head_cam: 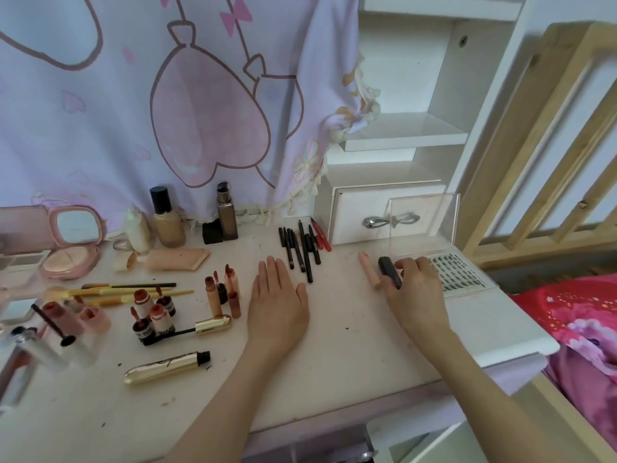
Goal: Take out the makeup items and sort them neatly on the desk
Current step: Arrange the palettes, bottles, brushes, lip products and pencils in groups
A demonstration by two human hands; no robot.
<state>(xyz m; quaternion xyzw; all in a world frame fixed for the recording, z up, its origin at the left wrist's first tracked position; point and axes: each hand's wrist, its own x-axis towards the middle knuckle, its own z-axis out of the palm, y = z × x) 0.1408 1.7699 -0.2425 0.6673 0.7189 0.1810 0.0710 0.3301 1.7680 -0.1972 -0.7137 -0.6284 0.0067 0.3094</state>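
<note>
pinching the black lipstick tube (390,272) in my right hand (415,289) just beside the pink stick (369,270) so lip stuff lines up, left hand (278,295) flat, holding nothing.

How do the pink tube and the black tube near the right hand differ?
The pink tube lies free on the desk; the black tube is held by the right hand. The pink one looks slimmer and longer; the black one looks thicker. Both lie side by side, roughly parallel.

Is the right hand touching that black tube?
Touching. The head view shows the right hand with fingers curled round the black tube.
</note>
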